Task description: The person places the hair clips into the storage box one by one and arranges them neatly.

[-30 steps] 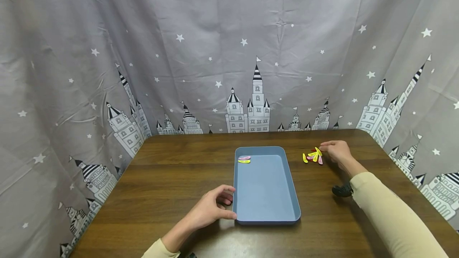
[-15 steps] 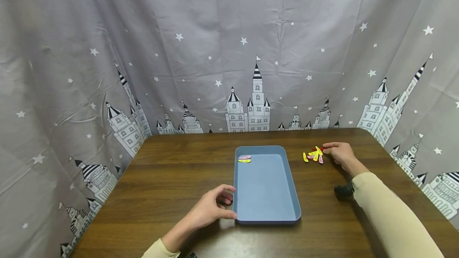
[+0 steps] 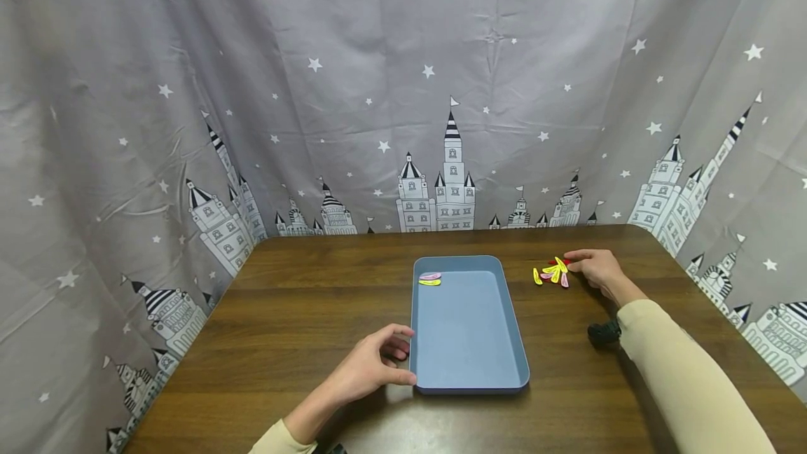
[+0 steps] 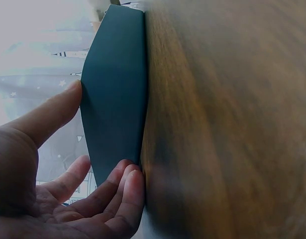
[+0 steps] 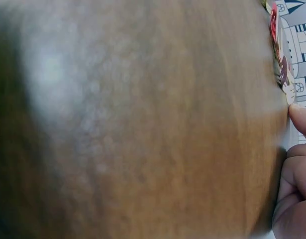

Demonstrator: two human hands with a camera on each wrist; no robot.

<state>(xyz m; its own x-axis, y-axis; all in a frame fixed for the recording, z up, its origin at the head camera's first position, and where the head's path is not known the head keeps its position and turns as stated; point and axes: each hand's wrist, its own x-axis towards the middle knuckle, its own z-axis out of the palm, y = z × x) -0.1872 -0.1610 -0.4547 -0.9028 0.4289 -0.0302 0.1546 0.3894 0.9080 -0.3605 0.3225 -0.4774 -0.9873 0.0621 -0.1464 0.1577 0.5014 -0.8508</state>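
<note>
A shallow blue-grey tray (image 3: 466,328) lies on the wooden table. Inside, near its far left corner, a pink hair clip (image 3: 431,276) and a yellow hair clip (image 3: 430,283) lie side by side. My left hand (image 3: 372,364) rests against the tray's left wall, thumb at the rim and fingers loosely bent, as the left wrist view also shows. To the right of the tray, my right hand (image 3: 599,270) pinches the end of a red hair clip (image 3: 566,262) between thumb and index finger. That clip lies partly beneath a pile of yellow and pink hair clips (image 3: 556,270).
One yellow hair clip (image 3: 536,277) lies slightly apart, left of the pile. A grey curtain (image 3: 353,90) printed with castles and stars hangs behind the table (image 3: 315,279). Below my right sleeve (image 3: 681,370) is a black wrist-worn device (image 3: 603,333).
My right hand drew slightly right, then came back a little toward the pile; more of the red hair clip shows at its fingertips. My left hand and the tray stay in place.
</note>
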